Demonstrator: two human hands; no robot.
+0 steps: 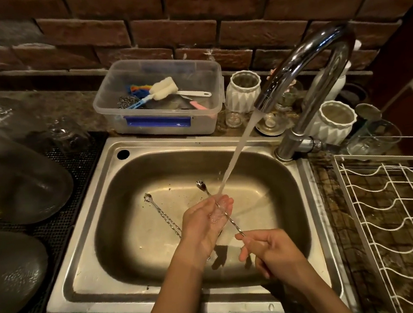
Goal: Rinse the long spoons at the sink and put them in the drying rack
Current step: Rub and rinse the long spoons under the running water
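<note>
Nearest, over the sink (86,237): left hand (205,223) cupped open, palm up under the running water, cradling a long spoon (229,220); right hand (267,249) pinching that spoon's handle. Second long spoon (162,214) lying in the basin, left. White wire drying rack (397,214) on the bench, far right.

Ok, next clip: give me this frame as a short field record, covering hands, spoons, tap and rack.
left hand: open under the stream, spoon across the palm
right hand: fingers pinch the handle end of the held spoon
second spoon: lying in the sink, left of the hands
tap: running, water landing on the left palm
drying rack: right of the sink, no spoons visible in it
</note>
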